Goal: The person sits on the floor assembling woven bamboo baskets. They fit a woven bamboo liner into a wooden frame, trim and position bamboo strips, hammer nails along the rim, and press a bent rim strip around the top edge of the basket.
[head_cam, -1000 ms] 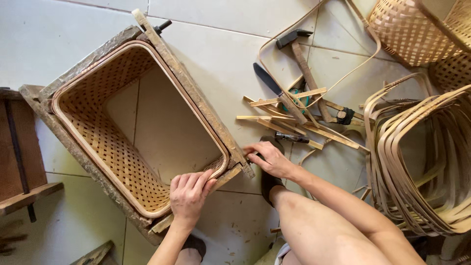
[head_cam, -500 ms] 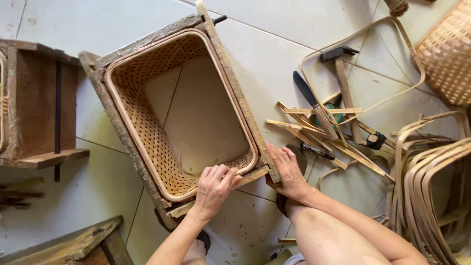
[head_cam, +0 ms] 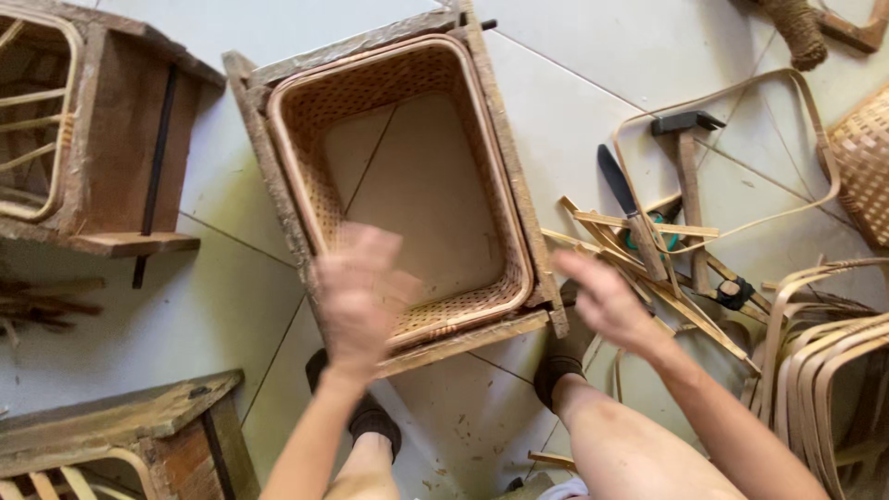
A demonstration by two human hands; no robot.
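I see the woven basket (head_cam: 407, 185) wedged in its wooden frame (head_cam: 463, 338), which keeps it square. Left hand (head_cam: 361, 296) blurred over the near rim, right hand (head_cam: 602, 296) just beside the frame; both grips apart, empty.

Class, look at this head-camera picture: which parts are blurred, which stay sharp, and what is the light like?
Head view: the left hand is heavily smeared and the right hand softer; the woven basket, hammer and tiled floor look sharp; the light is even daylight with soft shadows and no glare.

A rectangular woven basket (head_cam: 407, 185) sits open side up inside a rough wooden frame (head_cam: 519, 199). Its weave is tan, its rim pale. It lies just left of the hammer (head_cam: 685, 157).
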